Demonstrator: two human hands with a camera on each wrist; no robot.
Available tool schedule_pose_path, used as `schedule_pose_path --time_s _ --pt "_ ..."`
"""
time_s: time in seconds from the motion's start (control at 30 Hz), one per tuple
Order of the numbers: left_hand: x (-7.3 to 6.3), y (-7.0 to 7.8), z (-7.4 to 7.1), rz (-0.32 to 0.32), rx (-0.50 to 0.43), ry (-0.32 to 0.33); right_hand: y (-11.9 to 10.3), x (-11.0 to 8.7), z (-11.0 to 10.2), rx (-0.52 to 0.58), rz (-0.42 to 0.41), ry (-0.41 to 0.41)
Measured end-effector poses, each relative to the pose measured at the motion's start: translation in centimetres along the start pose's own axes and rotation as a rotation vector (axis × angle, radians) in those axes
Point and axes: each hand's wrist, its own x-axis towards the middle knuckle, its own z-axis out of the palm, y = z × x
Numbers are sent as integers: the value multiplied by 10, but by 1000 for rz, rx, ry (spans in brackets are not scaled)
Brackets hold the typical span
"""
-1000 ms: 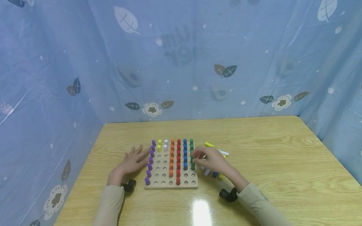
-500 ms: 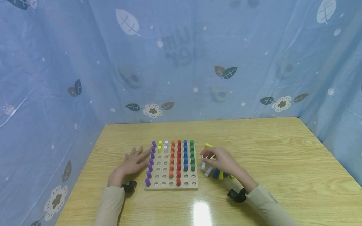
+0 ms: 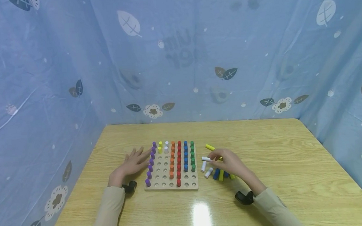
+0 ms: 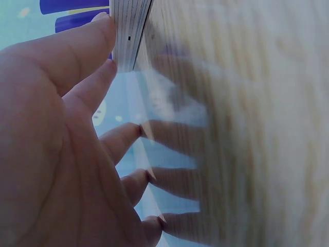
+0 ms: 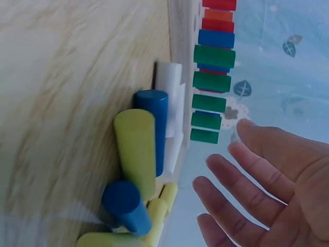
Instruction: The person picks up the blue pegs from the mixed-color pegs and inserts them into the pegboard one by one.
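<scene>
A wooden pegboard (image 3: 161, 189) holds upright pegs in colour columns, from purple pegs (image 3: 150, 168) at its left to green pegs (image 3: 192, 154) at its right. My left hand (image 3: 132, 164) lies at the board's left side. In the left wrist view, its thumb and index finger touch the board's edge (image 4: 128, 36), and the other fingertips rest on the table. Over a loose pile hovers my right hand (image 3: 230, 162), partly covering it. The right wrist view shows its fingers (image 5: 247, 198) spread and holding nothing. A white peg (image 3: 206, 159) lies just left of its fingertips.
Loose white (image 3: 208, 173), blue (image 3: 216, 174) and yellow pegs (image 3: 221, 175) lie right of the board. Another yellow peg (image 3: 210, 147) lies farther back. A patterned blue curtain (image 3: 177, 57) stands behind the wooden table (image 3: 281, 155).
My right hand has moved right, from beside the green column to above the loose pegs, uncovering several white ones. My left hand has stayed at the board's left side.
</scene>
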Motion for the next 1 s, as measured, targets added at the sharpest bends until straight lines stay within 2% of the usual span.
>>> schedule_pose_path --time_s 0.63,1.0 --pt "-1 1 0 -21 14 -9 12 -20 4 -173 -15 32" --pt "-1 2 -1 -28 13 -15 12 -30 11 -305 34 79"
